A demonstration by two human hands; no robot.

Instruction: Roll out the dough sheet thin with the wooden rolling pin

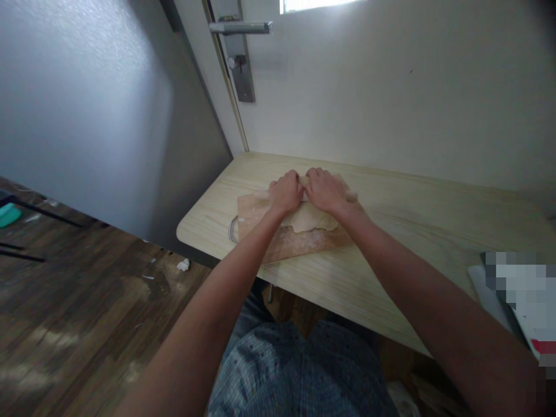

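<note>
A sheet of pale dough [311,218] lies flat on a wooden cutting board [289,249], which is dusted with flour. Across the dough's far part lies a rolling pin [262,195], its two ends showing outside my hands. My left hand [286,193] is closed over the pin left of its middle. Close beside it, my right hand [324,190] is wrapped over the pin too. Both hands hide most of the pin and some of the dough behind them. A metal handle [233,229] sticks out from the board's left side.
The board rests on a light wood table [403,231] against a pale door [369,92] with a lever handle [241,27]. At the table's right lies a partly blurred item [516,289]. A grey panel [99,116] stands to the left; crumpled white scrap [183,264] lies on the floor.
</note>
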